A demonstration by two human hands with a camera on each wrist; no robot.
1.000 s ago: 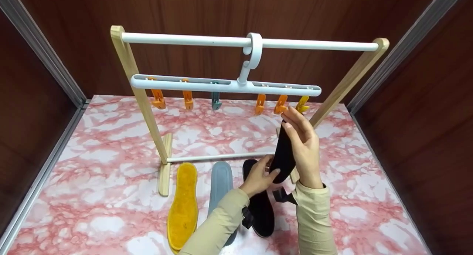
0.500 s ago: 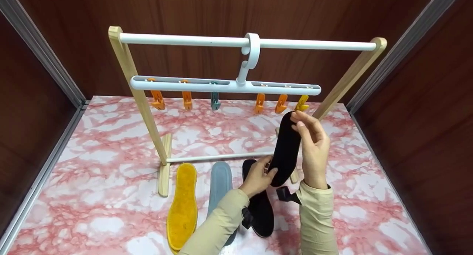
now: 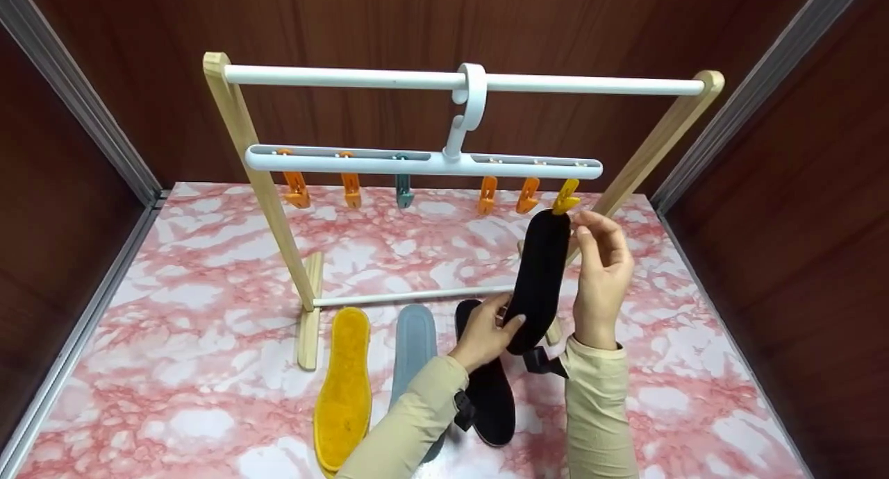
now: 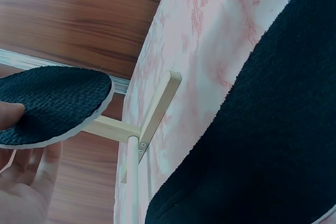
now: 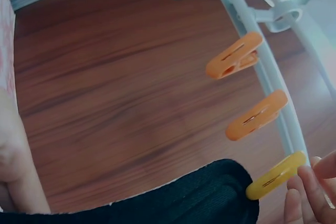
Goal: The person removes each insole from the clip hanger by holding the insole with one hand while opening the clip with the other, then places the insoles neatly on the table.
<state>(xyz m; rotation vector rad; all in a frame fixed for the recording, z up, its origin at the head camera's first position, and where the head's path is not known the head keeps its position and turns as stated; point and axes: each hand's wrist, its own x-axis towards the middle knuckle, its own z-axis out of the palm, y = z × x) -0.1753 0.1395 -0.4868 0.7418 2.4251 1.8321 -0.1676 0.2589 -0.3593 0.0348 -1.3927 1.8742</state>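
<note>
A black insole hangs at a slant, its upper end in the yellow clip at the hanger's right end. My left hand pinches the insole's lower end between thumb and fingers, as the left wrist view also shows on the dark insole with a pale edge. Just right of the insole's top is my right hand, its fingers loosely bent. In the right wrist view its fingertips are close beside the yellow clip; whether they touch it I cannot tell.
The white hanger hooks over the rack's white bar; its other clips are orange and teal. Below on the pink marbled surface lie a yellow insole, a grey-blue insole and another black insole, partly covered by my left arm.
My right hand has moved right, off the insole's upper end, which now shows beneath the yellow clip. The left hand has stayed at the lower end.
</note>
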